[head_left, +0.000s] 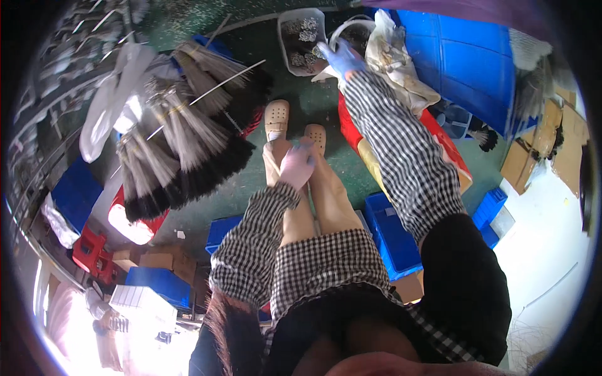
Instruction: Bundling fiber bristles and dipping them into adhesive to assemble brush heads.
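Note:
My right hand (345, 61), in a thin bluish glove, reaches forward to the right edge of a whitish plastic tub (285, 47). Its fingers are apart, one pointing over the tub. Clusters of small silvery parts (308, 30) lie in the tub. A crumpled whitish sack (398, 62) stands right beside this hand. My left hand (296, 166), also bluish at the fingertips, is over my knees with its fingers curled in. What it holds, if anything, is too small to make out. Checkered sleeves cover both forearms.
Bundles of black-tipped bristle strands (182, 138) stand at the left. A red-and-yellow sack (450, 153) lies under my right forearm. A large blue bin (467, 59) is at the far right, blue crates (390, 232) nearer me. Cardboard boxes (166, 260) are at the lower left.

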A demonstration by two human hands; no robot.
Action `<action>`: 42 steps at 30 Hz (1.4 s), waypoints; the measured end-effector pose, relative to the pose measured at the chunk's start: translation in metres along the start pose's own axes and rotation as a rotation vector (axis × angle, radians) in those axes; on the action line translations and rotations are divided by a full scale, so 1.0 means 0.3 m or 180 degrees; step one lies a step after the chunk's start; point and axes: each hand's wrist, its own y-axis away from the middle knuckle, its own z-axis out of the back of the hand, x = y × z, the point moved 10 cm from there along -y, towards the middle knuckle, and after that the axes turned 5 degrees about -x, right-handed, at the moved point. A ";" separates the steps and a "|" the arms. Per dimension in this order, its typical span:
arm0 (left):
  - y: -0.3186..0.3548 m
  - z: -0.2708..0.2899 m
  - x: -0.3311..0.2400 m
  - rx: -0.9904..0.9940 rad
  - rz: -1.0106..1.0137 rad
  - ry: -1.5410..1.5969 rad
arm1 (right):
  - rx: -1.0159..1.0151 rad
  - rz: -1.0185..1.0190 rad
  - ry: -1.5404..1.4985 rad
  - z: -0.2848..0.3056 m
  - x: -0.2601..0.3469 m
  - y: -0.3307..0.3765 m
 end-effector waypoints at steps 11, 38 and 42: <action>1.376 0.218 0.529 -0.1183 0.2332 0.1326 | 0.1287 0.1717 0.0790 0.073 -0.101 1.172; 2.795 -0.335 0.575 -0.5360 0.3778 0.4630 | 0.3639 0.5454 0.2319 -0.830 1.221 3.138; 2.837 -0.380 0.612 -0.5801 0.3729 0.5601 | 0.3872 0.6053 0.2806 -0.996 1.246 3.604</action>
